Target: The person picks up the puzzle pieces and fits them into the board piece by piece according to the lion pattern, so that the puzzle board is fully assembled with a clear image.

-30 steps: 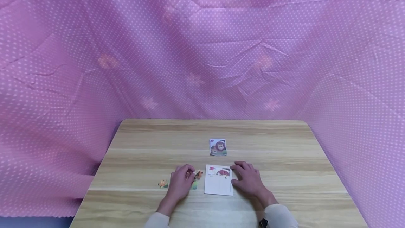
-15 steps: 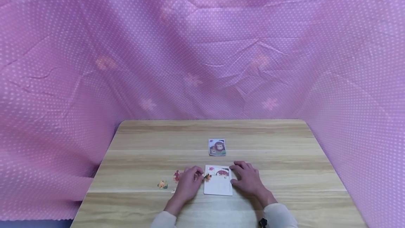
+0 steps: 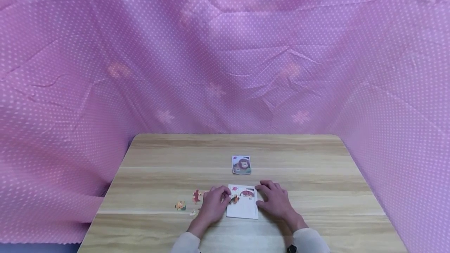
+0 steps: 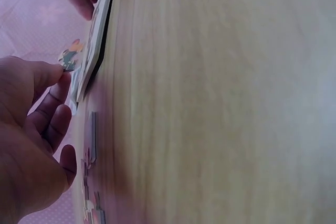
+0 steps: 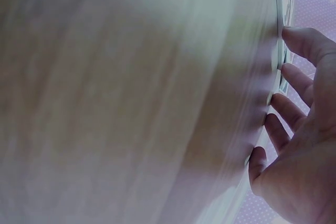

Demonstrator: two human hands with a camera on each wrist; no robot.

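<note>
1. Here at the bench [image 3: 299, 151], all eyes on the white board [image 3: 246, 211], lying flat; I'll place everything by that board.
2. The left hand [image 3: 215, 205] is at the board's left edge, thumb and forefinger pinching a puzzle piece [image 3: 235, 200] in orange and dark green.
3. And that piece is over the left part of the board, tilted; from the left wrist it shows raised above the surface.
4. Over on the board's right edge, the right hand [image 3: 275, 201] lies open, thumb and fingers apart, touching the rim and gripping nothing.
5. On the board, along its far side: a pink-leaf section [image 3: 234, 189] at the left corner, a maroon-mane section [image 3: 247, 193] to the right.
6. Left of the board, loose ones: a red piece [image 3: 197, 195], a small pale piece [image 3: 192, 213] nearer the person, and an orange-and-green piece [image 3: 180, 205] farthest out. The left hand partly covers that group.
7. Beyond the board, a lion card [image 3: 241, 165] lies face up, and past that hangs pink dotted cloth [image 3: 225, 69].
</note>
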